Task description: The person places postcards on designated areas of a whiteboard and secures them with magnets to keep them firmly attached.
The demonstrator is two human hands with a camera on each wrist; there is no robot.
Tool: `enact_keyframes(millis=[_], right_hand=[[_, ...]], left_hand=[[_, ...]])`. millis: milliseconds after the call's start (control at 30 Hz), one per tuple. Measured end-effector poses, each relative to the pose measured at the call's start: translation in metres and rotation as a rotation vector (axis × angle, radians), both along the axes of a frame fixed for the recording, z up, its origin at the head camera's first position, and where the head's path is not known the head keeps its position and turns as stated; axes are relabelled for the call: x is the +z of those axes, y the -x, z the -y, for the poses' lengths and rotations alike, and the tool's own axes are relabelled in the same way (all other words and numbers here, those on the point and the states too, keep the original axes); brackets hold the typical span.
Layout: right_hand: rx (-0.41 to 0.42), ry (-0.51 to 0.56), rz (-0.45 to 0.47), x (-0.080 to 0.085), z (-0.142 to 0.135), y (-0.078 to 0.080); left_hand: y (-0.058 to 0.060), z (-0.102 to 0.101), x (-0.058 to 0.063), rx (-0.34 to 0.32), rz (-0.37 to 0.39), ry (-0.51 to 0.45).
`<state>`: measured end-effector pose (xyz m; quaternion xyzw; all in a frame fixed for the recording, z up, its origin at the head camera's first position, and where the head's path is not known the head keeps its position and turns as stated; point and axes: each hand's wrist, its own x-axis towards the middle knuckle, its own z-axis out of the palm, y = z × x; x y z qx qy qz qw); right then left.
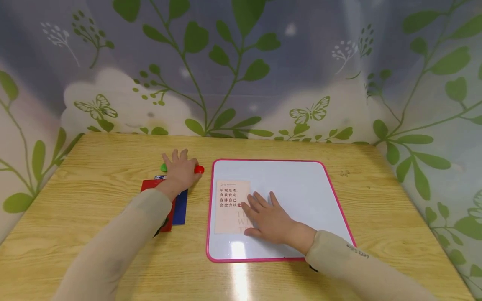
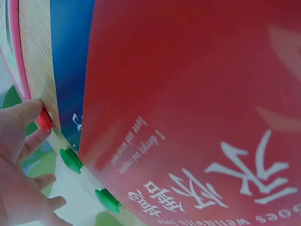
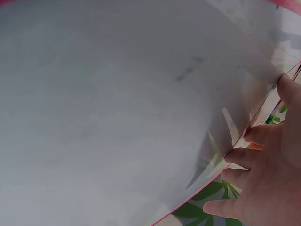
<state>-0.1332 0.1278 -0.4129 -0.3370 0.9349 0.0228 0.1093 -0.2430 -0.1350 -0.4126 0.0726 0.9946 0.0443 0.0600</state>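
Head view: the red card [image 1: 150, 184] overlaps the blue card [image 1: 181, 209]; beyond them your left hand [image 1: 181, 170] pinches the red magnet [image 1: 199, 169], just left of the whiteboard [image 1: 303, 188], where your right hand [image 1: 272, 220], fingers spread, touches the pale card [image 1: 230, 217].

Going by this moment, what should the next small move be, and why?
Probably the left hand should lift the red disc toward the paper card: it pinches that disc, while the right hand rests on the card, which lies on the whiteboard with no disc showing on it.
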Motion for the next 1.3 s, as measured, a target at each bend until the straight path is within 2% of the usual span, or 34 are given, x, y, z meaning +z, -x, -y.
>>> enact_keyframes(millis=[367,600,867,1033,1300], right_hand=[[-0.021,-0.008,0.023,-0.001,0.0,0.001],[-0.032,0.056,0.05,0.0,-0.001,0.001],[-0.056,0.096,0.015,0.001,-0.002,0.001],[-0.074,0.068,0.009,-0.001,-0.004,0.0],[-0.045,0.075,0.005,-0.004,-0.007,0.0]], left_hand=[[-0.005,-0.002,0.0,-0.002,-0.027,-0.009],[-0.01,-0.005,0.005,-0.017,-0.048,-0.055],[-0.012,-0.01,0.011,-0.032,-0.067,-0.123],[-0.015,-0.017,0.014,-0.03,-0.074,-0.115],[-0.019,-0.026,0.017,-0.062,-0.069,-0.137]])
